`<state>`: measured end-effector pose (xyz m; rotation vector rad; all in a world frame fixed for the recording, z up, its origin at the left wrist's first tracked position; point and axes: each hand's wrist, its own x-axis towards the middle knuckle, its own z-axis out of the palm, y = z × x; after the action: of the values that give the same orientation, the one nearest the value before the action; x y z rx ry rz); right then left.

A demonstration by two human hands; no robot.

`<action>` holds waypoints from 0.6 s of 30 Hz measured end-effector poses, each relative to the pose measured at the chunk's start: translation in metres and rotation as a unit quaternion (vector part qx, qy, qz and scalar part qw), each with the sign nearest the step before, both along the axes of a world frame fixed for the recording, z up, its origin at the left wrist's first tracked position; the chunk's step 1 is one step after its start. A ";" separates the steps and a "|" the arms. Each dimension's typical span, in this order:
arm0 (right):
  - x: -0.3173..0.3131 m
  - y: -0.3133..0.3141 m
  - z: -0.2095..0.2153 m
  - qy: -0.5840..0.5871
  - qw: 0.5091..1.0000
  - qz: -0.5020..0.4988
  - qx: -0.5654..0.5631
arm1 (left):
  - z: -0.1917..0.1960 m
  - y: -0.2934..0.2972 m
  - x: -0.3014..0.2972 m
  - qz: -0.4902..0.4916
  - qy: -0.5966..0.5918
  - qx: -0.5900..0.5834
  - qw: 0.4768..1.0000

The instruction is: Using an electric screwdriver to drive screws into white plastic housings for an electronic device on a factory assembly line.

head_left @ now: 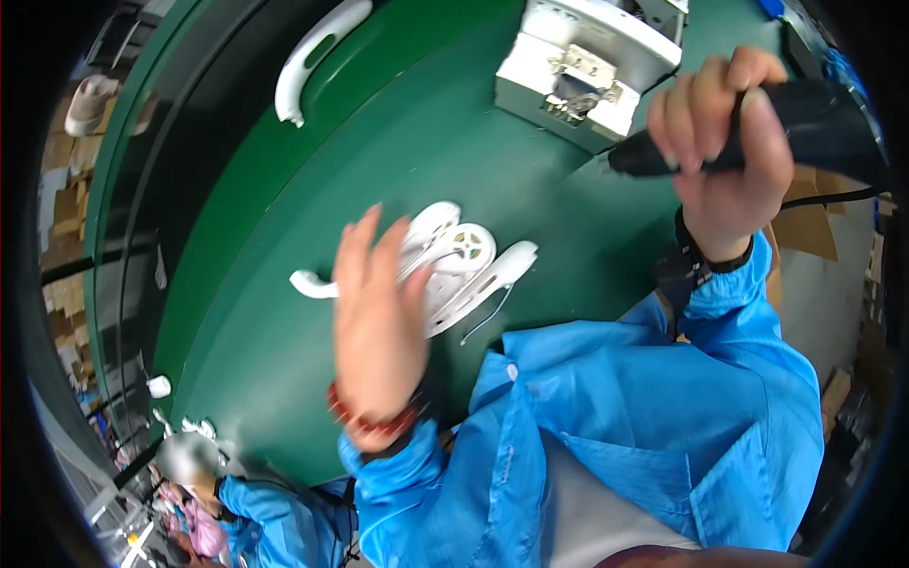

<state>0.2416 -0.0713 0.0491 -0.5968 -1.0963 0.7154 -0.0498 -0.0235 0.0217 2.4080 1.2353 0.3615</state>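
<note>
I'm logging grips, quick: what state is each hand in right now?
Left hand: open, over the white parts; whether it touches them cannot be told.
Right hand: closed, holding a black handheld tool.

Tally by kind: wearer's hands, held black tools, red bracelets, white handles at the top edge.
Hands: 2
Black tool: 1
Red bracelet: 1
White handle: 1
Total: 5
</note>
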 end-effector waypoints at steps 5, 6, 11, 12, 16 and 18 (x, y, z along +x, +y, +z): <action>0.005 0.035 0.007 0.022 0.995 -0.098 0.003 | 0.016 0.040 -0.084 -0.039 0.013 -0.057 0.998; 0.000 0.040 0.007 0.006 0.995 -0.097 0.003 | 0.009 0.047 -0.092 -0.030 0.039 0.000 0.999; -0.016 0.051 0.000 -0.036 0.993 -0.112 0.002 | -0.039 0.052 -0.095 -0.023 -0.034 -0.094 0.995; -0.018 0.053 -0.002 -0.030 0.993 -0.117 0.004 | -0.043 0.049 -0.093 0.002 -0.061 -0.104 0.993; -0.027 0.054 0.000 -0.039 0.992 -0.119 -0.003 | -0.043 0.041 -0.094 -0.031 -0.088 -0.104 0.990; -0.033 0.054 -0.001 -0.038 0.992 -0.121 -0.005 | -0.040 0.034 -0.098 -0.026 -0.067 -0.118 0.990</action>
<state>0.2082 -0.0174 0.0484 -0.7571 -1.0685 0.4917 -0.1481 0.0110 -0.0185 2.1722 1.0894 0.3359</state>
